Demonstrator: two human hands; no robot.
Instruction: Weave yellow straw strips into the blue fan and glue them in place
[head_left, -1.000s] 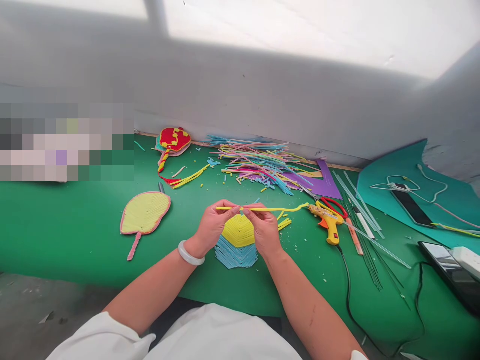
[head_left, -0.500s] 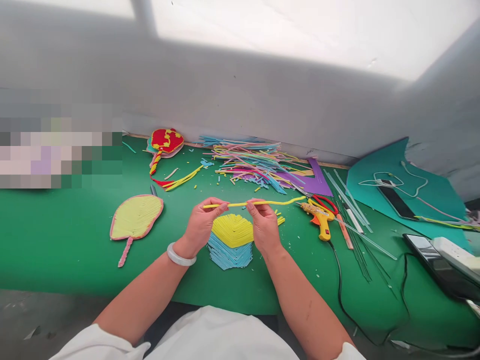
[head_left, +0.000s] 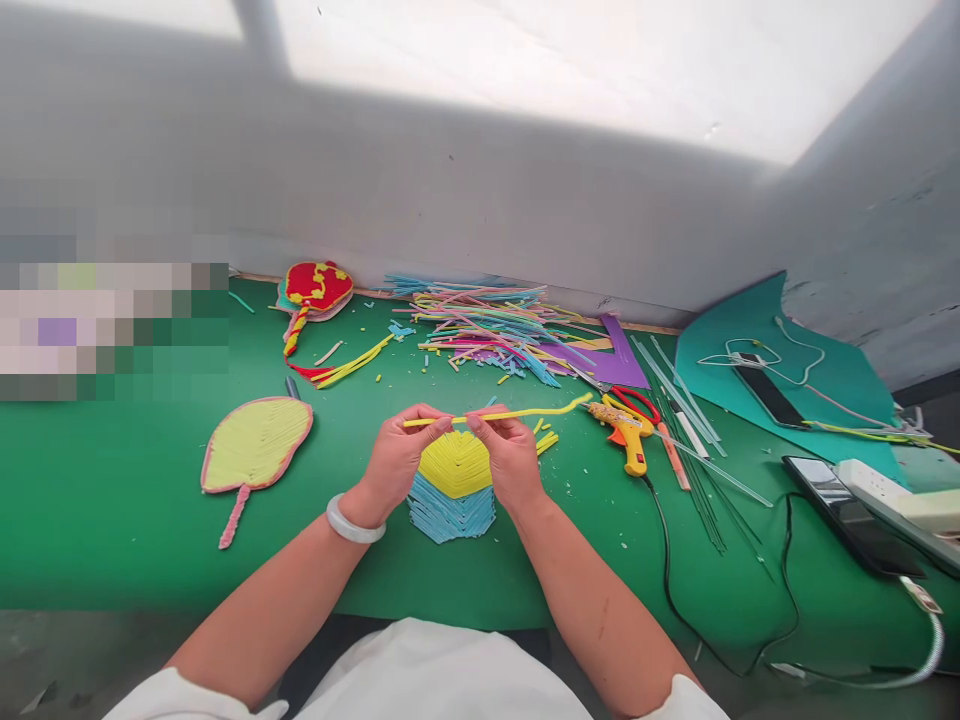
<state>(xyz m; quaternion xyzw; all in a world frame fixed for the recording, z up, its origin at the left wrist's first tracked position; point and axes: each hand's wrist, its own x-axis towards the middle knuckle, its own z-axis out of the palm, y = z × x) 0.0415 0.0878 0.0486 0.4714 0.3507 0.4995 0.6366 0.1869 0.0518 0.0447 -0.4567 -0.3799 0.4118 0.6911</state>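
Two hands pinch one thin yellow strip (head_left: 517, 412) just above a yellow and blue piece (head_left: 452, 492) on the green table (head_left: 112, 500).

The left hand (head_left: 397, 458) grips the strip close to its left end. The right hand (head_left: 510, 458) grips it just beside, so the fingertips are almost touching. Both hands are closed on the strip, and it hangs in the air between them. Its long axis runs from left to right across the view. The long free part goes out past the right hand and ends near the yellow glue gun (head_left: 628, 438). The right hand is therefore nearer to the free part. The pile of coloured strips (head_left: 491, 325) lies further back, near the wall.
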